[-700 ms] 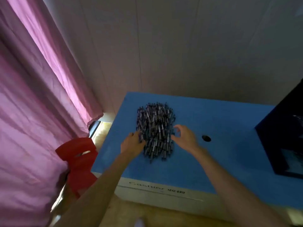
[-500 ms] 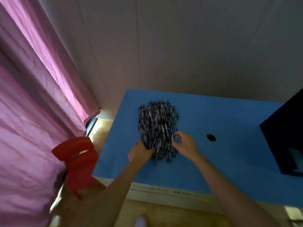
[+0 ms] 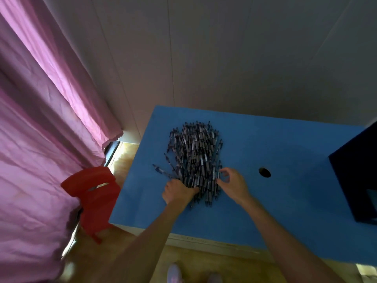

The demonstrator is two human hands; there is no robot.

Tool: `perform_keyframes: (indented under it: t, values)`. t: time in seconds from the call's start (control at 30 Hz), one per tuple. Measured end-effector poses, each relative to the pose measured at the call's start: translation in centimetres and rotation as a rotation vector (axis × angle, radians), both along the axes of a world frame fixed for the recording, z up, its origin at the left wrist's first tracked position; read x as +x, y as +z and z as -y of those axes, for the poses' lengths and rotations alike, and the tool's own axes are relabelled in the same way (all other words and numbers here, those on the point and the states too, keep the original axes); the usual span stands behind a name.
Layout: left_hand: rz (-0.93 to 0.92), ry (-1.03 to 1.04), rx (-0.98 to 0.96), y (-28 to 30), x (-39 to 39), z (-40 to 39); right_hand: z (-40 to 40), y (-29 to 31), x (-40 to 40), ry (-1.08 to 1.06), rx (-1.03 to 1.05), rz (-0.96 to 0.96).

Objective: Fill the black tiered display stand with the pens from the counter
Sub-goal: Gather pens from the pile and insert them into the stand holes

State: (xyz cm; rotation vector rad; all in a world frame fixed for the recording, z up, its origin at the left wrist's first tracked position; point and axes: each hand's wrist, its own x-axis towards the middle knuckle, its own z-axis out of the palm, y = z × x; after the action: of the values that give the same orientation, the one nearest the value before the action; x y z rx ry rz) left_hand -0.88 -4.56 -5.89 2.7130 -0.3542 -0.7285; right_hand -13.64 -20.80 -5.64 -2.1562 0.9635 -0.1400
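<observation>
A big heap of dark pens (image 3: pixel 195 152) lies on the blue counter (image 3: pixel 275 211). My left hand (image 3: pixel 178 193) grips a bundle of pens at the heap's near left edge, its fingers curled into the pile. At the near right edge, my right hand (image 3: pixel 232 183) pinches pens between thumb and fingers. The black tiered display stand (image 3: pixel 357 176) shows only partly at the right edge of the view.
A round cable hole (image 3: pixel 264 172) sits in the counter right of the heap. A red plastic chair (image 3: pixel 93 193) stands left of the counter, beside a pink curtain (image 3: pixel 40 139). A grey wall runs behind. My shoes (image 3: pixel 175 274) show on the wooden floor.
My left hand has slid from the heap's left side down into its near edge and closed on pens. A few pens now fan out to the left. My right hand stayed at the right edge.
</observation>
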Motion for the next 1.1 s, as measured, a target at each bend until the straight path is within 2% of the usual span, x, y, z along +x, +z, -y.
perform_keyframes:
  t: [0.4,0.73,1.1]
  values:
    - [0.047,-0.015,-0.042,0.4,-0.2,-0.1,0.9,-0.7,-1.1,0.028,0.009,-0.021]
    - [-0.027,0.024,-0.04,0.6,-0.4,1.4,0.7,-1.1,-0.9,0.03,0.007,-0.007]
    - [0.027,0.005,-0.086,1.0,0.3,0.3,0.9,-1.6,-1.1,0.03,-0.004,-0.01]
